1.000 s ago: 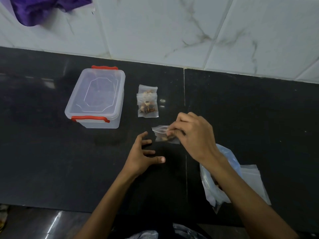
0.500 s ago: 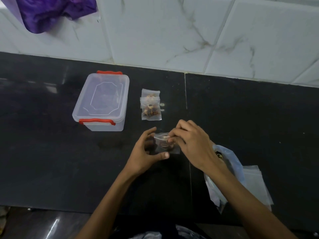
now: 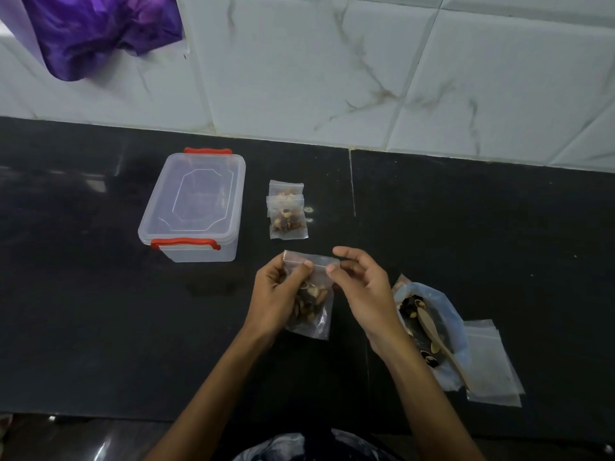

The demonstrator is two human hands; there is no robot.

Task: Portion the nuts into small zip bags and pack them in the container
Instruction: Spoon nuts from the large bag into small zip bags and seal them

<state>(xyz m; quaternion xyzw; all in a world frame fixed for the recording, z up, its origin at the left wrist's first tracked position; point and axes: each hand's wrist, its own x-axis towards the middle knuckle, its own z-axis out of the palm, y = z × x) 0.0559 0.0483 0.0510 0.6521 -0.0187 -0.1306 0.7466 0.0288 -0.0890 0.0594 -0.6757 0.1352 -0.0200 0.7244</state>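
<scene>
A small zip bag (image 3: 314,307) with mixed nuts in its lower half hangs upright above the black counter. My left hand (image 3: 276,294) grips its left side, thumb pressing the zip strip. My right hand (image 3: 361,287) pinches the strip's right end between thumb and fingers. Two filled zip bags (image 3: 288,214) lie overlapping on the counter beyond my hands. The clear container (image 3: 193,207) with red latches stands to their left, lid on. An open plastic bag of nuts (image 3: 429,331) with a wooden spoon (image 3: 432,331) in it lies by my right wrist.
Several empty zip bags (image 3: 492,364) are stacked flat at the right of the nut bag. A few loose nuts (image 3: 309,210) sit beside the filled bags. A white tiled wall backs the counter, with purple cloth (image 3: 96,28) hanging at the top left.
The bag has been raised off the counter and turned upright. My left hand came up and took hold of its left side; my right hand slid to the zip strip's right end.
</scene>
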